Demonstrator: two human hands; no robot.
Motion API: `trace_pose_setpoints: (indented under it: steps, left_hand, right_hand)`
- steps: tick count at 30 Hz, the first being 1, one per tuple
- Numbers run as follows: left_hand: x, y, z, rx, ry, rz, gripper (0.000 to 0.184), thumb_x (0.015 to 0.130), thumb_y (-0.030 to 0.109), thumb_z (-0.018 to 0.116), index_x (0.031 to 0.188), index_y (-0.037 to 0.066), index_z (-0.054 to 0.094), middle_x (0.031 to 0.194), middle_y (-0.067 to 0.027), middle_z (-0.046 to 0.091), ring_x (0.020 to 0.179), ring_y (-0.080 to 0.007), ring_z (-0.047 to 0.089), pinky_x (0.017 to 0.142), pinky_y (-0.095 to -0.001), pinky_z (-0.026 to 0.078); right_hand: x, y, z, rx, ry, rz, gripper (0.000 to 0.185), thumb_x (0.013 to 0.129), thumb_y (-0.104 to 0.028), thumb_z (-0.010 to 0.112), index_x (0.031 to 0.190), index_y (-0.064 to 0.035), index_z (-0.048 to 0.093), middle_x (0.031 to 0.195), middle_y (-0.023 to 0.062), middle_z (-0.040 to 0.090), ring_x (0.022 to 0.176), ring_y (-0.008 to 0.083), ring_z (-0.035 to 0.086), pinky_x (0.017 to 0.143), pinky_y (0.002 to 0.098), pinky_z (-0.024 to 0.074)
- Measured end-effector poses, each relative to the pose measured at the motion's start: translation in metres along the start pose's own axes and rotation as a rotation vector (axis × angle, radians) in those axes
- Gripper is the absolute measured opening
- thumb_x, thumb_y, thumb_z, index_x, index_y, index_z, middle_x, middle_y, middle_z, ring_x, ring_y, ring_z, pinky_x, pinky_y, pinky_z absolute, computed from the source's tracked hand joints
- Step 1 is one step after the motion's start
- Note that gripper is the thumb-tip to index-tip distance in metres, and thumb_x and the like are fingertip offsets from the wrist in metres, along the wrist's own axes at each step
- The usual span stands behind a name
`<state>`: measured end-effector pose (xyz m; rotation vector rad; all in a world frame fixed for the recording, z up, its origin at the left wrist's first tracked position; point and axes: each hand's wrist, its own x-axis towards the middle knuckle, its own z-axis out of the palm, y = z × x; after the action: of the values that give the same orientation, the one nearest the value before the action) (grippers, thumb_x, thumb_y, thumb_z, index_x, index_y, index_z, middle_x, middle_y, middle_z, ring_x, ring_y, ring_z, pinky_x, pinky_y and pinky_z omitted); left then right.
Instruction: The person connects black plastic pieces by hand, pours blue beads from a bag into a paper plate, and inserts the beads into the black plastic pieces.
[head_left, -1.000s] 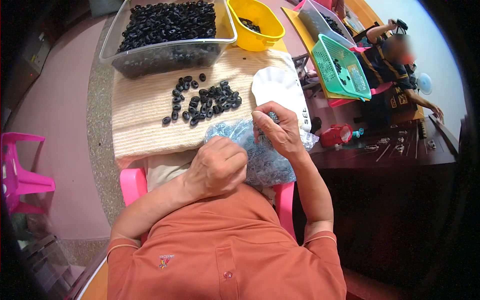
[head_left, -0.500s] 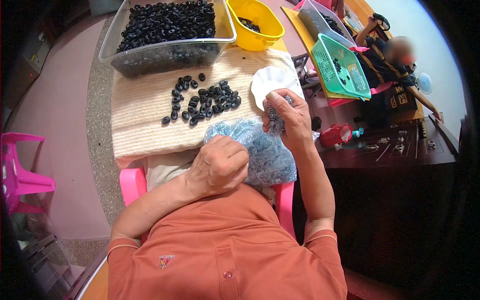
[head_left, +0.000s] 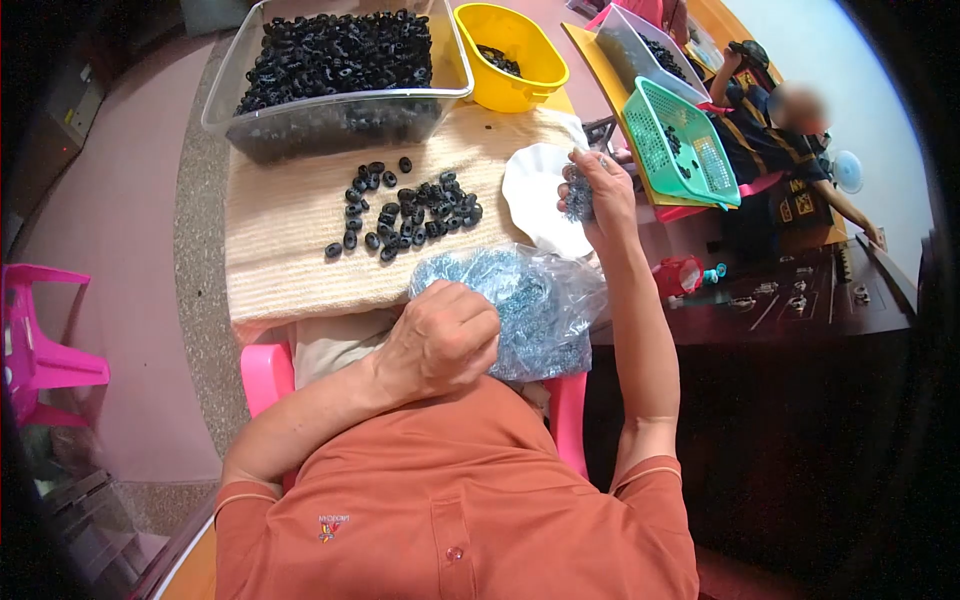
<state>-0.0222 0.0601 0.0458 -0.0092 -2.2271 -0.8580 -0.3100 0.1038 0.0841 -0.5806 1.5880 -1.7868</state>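
Observation:
A clear plastic bag [head_left: 535, 300] full of small bluish-grey metal pieces lies in my lap against the towel's front edge. My left hand [head_left: 447, 335] is closed in a fist at the bag's left side, gripping its edge; the fingertips are hidden. Above the right side of a white scalloped dish [head_left: 535, 200], my right hand [head_left: 607, 195] is raised, its fingers curled round a handful of small grey metal pieces [head_left: 577, 195]. Too tiny to make out is their exact shape. Loose black oval ring-like parts [head_left: 410, 215] are scattered on the striped towel [head_left: 285, 250], left of the dish.
Behind the towel stand a clear plastic bin [head_left: 340, 105] heaped with black parts and a yellow basin [head_left: 510, 60] holding some more. A green basket [head_left: 685, 140] sits on another table at right. Beyond it, a person [head_left: 770, 130] in dark clothing is beside a dark wooden surface.
My right hand has moved up and away from the bag to the dish, carrying the metal pieces. The bag's right side now shows more. My left hand has stayed nearly still.

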Motion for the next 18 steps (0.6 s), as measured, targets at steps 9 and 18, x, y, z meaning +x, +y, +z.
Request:
trace_pose_setpoints:
  steps: [9, 18]
  left_hand:
    - [0.000, -0.002, -0.001, -0.012, 0.012, 0.013, 0.014, 0.072, -0.001, 0.074, 0.078, 0.004, 0.062, 0.082, -0.0093, 0.066, 0.075, -0.0299, 0.065, 0.071, -0.0411, 0.050]
    - [-0.002, -0.003, -0.001, -0.027, 0.028, 0.032, 0.015, 0.071, -0.001, 0.074, 0.078, 0.004, 0.062, 0.081, -0.0102, 0.066, 0.073, -0.0305, 0.064, 0.071, -0.0410, 0.050]
  right_hand:
    - [0.053, 0.049, -0.030, -0.960, 0.083, -0.273, 0.030, 0.099, -0.032, 0.070, 0.101, -0.0025, 0.074, 0.073, 0.0124, 0.072, 0.069, 0.0269, 0.071, 0.065, 0.0374, 0.0547]
    - [0.039, 0.039, -0.023, -1.303, -0.027, -0.276, 0.033, 0.092, -0.034, 0.074, 0.113, -0.0082, 0.077, 0.105, 0.0204, 0.076, 0.101, 0.0371, 0.073, 0.092, 0.0438, 0.0557]
